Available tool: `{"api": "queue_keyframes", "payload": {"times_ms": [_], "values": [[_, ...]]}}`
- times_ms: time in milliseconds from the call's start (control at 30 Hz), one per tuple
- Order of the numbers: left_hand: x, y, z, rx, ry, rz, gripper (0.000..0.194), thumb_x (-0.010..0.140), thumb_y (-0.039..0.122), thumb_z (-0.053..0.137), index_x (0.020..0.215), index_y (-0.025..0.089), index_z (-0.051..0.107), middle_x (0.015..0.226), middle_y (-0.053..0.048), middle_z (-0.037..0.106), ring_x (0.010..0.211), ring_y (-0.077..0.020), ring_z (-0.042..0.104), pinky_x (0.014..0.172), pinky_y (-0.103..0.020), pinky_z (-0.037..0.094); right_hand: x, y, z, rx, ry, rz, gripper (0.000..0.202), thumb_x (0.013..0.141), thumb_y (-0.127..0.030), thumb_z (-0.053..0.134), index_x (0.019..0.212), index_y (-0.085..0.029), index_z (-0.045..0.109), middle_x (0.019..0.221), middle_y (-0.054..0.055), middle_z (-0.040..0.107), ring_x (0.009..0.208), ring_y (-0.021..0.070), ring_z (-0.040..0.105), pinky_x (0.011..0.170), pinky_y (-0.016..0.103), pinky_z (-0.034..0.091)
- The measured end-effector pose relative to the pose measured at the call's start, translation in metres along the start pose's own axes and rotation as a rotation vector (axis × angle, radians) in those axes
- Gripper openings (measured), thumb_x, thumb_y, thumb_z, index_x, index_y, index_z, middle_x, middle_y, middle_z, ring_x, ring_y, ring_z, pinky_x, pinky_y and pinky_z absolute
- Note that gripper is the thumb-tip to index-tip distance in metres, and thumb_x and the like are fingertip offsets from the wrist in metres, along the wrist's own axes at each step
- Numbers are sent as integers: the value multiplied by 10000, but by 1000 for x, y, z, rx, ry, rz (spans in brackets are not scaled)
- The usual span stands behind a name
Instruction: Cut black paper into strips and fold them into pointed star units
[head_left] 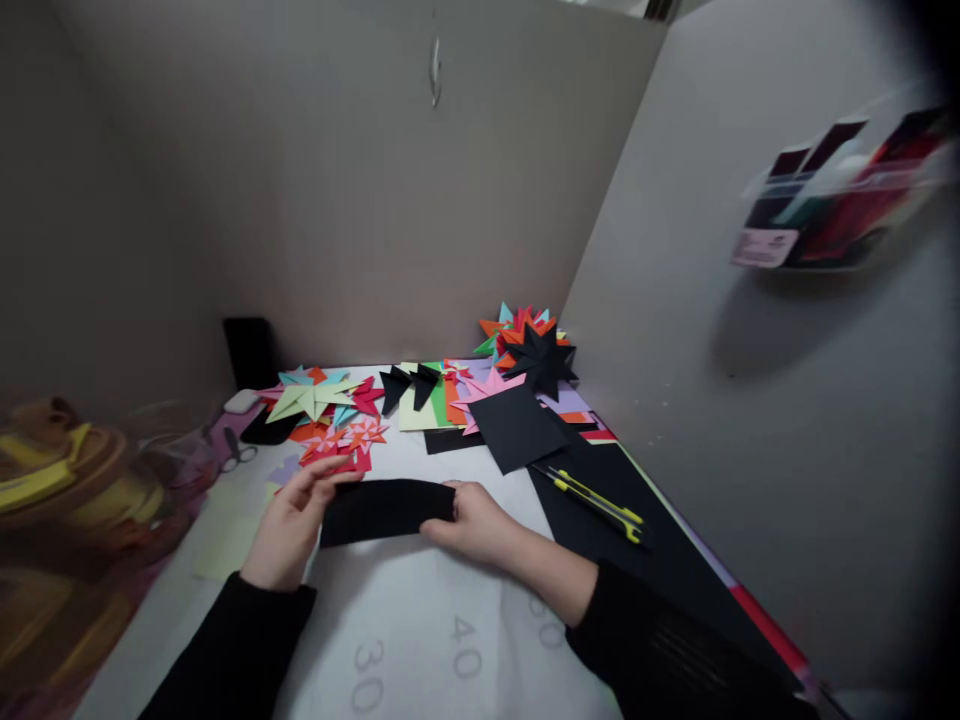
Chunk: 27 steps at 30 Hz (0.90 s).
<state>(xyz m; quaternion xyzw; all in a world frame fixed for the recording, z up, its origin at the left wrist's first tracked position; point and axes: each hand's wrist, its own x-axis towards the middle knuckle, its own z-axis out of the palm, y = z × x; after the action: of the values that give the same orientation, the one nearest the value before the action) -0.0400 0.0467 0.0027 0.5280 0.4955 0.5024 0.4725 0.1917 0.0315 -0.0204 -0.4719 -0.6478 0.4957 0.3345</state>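
Note:
A piece of black paper [382,512] is held just over the white table sheet, its upper edge bowed. At its right end my right hand [472,520] pinches it, thumb in front and fingers mostly behind. My left hand [296,520] is at the left end, fingers bent over the upper left corner; its thumb is hard to make out. Behind the paper lie small red and pink paper stars [365,433] and a pale green paper star [311,400]. Two black folded points [410,385] sit farther back.
A black square sheet [517,428] and a yellow utility knife [596,503] lie right, the knife on large black paper [622,560]. Stacked paper stars [541,355] stand at the back corner. Scissors [238,452] and a blurred brown-yellow container [82,480] are left. Grey walls enclose the table.

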Motion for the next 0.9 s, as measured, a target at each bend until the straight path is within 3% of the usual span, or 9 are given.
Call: {"api": "queue_keyframes", "payload": {"times_ms": [100,233,367,433,500,600,700,800,900], "values": [[-2,4,2,58,-96,-10,675,700,661,527,1152,162,549,912,-100,668,858,-254,613,707,-336,491,-3,3,-2,-100,-27,24,141,687,-253,613,782,-149,616,627,-30,570,557,103,485,478,187,351],[-4,5,7,361,-97,-34,498,582,479,708,965,166,650,649,-7,615,599,-187,568,539,-273,447,-16,-2,-22,-270,-27,18,134,733,-275,581,756,-153,631,696,-1,610,623,130,537,536,208,404],[2,-8,0,407,-64,-1,404,732,423,542,1019,149,619,794,-51,655,715,-213,607,619,-304,483,-47,2,-84,-707,202,-5,344,748,-273,595,1074,-163,601,1053,104,625,977,229,552,851,337,420],[5,-16,-4,529,-45,22,377,764,336,475,1067,151,600,853,-71,662,789,-239,617,688,-352,498,-66,17,-119,-996,317,109,421,751,-264,586,1155,-148,559,1119,151,591,1059,296,511,886,419,398],[5,-21,-4,709,17,123,377,757,253,456,1092,148,592,1005,-111,640,941,-276,592,818,-418,474,-83,38,-144,-1149,316,204,442,769,-259,561,1185,-113,530,1106,184,578,1046,326,520,856,452,415],[0,-22,5,904,47,372,373,777,211,461,1124,142,578,1245,-158,515,1174,-313,449,981,-480,363,-102,67,-163,-1162,258,195,428,792,-214,512,1213,-141,501,1077,154,569,1001,295,552,835,425,443],[-8,-19,16,983,-140,448,324,823,238,461,1113,168,587,1258,-144,514,1213,-301,415,987,-484,368,-116,73,-170,-1113,217,159,412,757,-137,496,1164,-185,530,1050,119,565,971,256,576,855,387,450],[-12,-19,21,1103,-294,389,341,820,283,513,1141,192,581,1310,-129,486,1266,-333,348,987,-533,344,-125,55,-173,-1018,92,166,409,722,-112,488,1115,-196,557,1046,107,563,948,231,593,872,354,457],[-13,-22,24,1234,-377,371,434,790,326,577,1212,230,537,1391,-108,410,1308,-390,250,990,-624,258,-121,26,-159,-894,-33,93,398,765,-151,468,1153,-210,529,1107,101,540,1026,220,554,916,349,437]]}}
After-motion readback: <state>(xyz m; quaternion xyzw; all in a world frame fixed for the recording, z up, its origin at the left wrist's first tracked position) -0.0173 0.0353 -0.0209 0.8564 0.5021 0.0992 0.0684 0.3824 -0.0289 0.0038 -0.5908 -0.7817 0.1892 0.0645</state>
